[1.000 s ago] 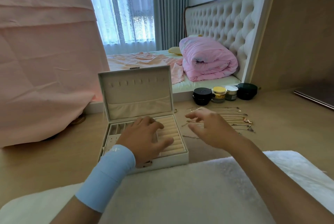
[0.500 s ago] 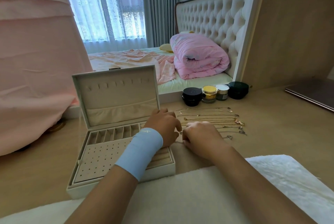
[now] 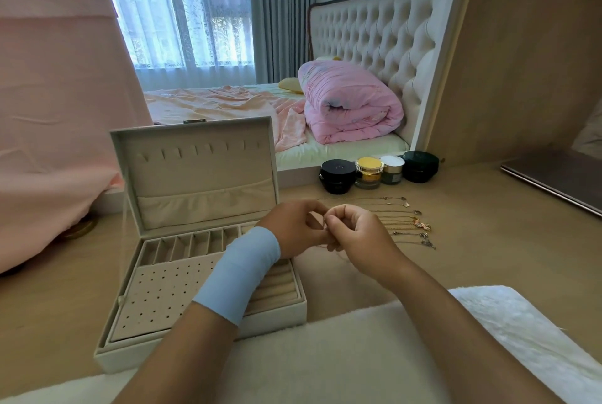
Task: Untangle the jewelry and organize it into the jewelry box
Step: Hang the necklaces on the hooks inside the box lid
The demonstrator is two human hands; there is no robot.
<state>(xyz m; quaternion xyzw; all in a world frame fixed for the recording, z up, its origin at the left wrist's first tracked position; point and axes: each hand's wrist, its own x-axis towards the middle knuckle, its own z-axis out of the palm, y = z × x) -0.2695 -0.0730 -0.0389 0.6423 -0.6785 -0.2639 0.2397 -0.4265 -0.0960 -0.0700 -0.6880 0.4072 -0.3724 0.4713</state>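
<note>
A cream jewelry box [image 3: 208,335] stands open on the wooden desk, its lid upright, with slots, a dotted earring panel and ring rolls inside. Right of it, several thin gold necklaces [image 3: 404,224] lie stretched out in rows. My left hand [image 3: 293,231], with a blue wristband, and my right hand [image 3: 358,237] meet just above the desk between the box and the rows. Both pinch a small, thin piece of jewelry [image 3: 324,222] between their fingertips; it is too small to make out.
Four cosmetic jars [image 3: 378,170] stand behind the necklaces. A closed laptop [image 3: 553,182] lies at the far right. A white fluffy cloth [image 3: 374,354] covers the desk's near edge. Pink fabric [image 3: 49,110] hangs at the left; a bed lies beyond.
My left hand left the ring rolls and moved right to meet my right hand. Both hands lifted off the desk and now pinch a small piece between them.
</note>
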